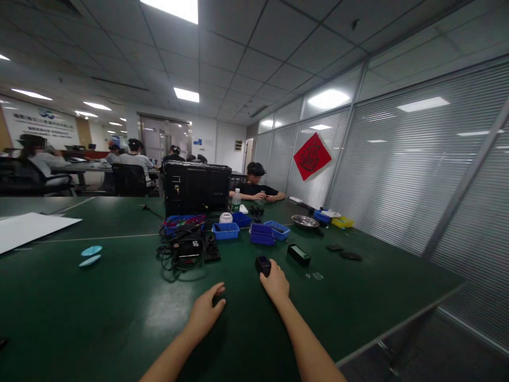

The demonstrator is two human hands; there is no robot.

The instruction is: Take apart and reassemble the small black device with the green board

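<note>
My right hand is closed around a small black box-shaped device with a dark screen-like face, at the middle of the green table. Just to its right lies a black case with a pale top or inside. Beyond that hand, a small clear piece and a tiny ring rest on the tabletop. My left hand hovers over or lightly rests on the table, thumb and fingers apart, with nothing in it. Nearest to it is a black power unit among tangled cables.
Blue bins, a baseball and a water bottle stand farther back, beside a large black computer case. A metal bowl is at right, light-blue dishes at left. Across the table sits a person.
</note>
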